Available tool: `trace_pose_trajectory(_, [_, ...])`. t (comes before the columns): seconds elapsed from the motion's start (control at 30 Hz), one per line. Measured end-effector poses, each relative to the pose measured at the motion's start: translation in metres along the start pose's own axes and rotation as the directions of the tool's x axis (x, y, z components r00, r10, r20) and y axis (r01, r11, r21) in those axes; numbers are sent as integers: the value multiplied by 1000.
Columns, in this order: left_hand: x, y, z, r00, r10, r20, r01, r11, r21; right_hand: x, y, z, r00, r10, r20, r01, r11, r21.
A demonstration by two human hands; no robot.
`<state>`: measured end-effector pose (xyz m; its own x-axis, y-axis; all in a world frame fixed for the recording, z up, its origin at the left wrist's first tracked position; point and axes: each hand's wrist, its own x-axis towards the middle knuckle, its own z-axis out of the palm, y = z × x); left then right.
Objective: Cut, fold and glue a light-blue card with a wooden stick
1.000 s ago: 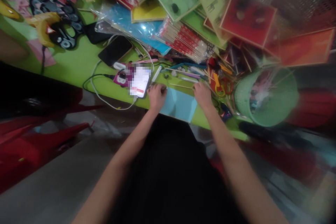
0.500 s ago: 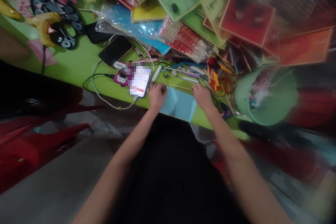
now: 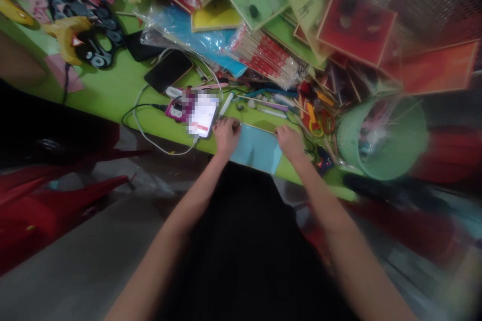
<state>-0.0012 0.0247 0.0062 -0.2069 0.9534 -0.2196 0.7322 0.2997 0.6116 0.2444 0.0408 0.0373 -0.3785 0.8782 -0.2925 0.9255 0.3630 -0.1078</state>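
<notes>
A light blue sheet of paper (image 3: 256, 149) lies at the near edge of a bright green table (image 3: 113, 95). My left hand (image 3: 226, 135) rests curled on the sheet's far left corner, next to a lit phone (image 3: 202, 116). My right hand (image 3: 289, 141) sits curled on the far right corner. A thin wooden stick (image 3: 259, 128) lies along the sheet's far edge between the two hands. Whether the fingers pinch the stick or the paper's edge is too small to tell.
A white cable (image 3: 150, 135) loops from the lit phone. A dark phone (image 3: 168, 70) lies further back. Scissors and pens (image 3: 312, 118) crowd the right, beside a green basket (image 3: 384, 135). Coloured boards (image 3: 354, 25), stick bundles (image 3: 267, 55) and masks (image 3: 83, 35) cover the far side.
Both hands stay on the blue sheet's far corners. The right hand has drawn slightly inward and nearer; the view has shifted a little.
</notes>
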Motion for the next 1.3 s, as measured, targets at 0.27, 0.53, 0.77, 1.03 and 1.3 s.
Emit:
trace_pose_trajectory(0.27, [0, 3, -1, 1000, -10, -2, 10, 1000, 8, -4, -4, 4, 1000, 15, 12, -15, 1000, 7])
trace_pose_trajectory(0.53, [2, 3, 7, 999, -26, -35, 27, 999, 21, -3, -7, 6, 1000, 25, 4, -25, 1000, 15])
trace_pose_trajectory(0.77, [3, 8, 4, 998, -61, -27, 62, 998, 11, -2, -11, 4, 997, 67, 44, -69, 997, 25])
trace_pose_trajectory(1.03, [5, 10, 5, 996, -62, -56, 64, 998, 26, -15, 11, 4, 987, 150, -56, -126, 943, 307])
trace_pose_trajectory(1.3, [5, 13, 3, 992, -121, -20, 121, 992, -30, -47, 41, 0, 924, 353, -144, -250, 846, 470])
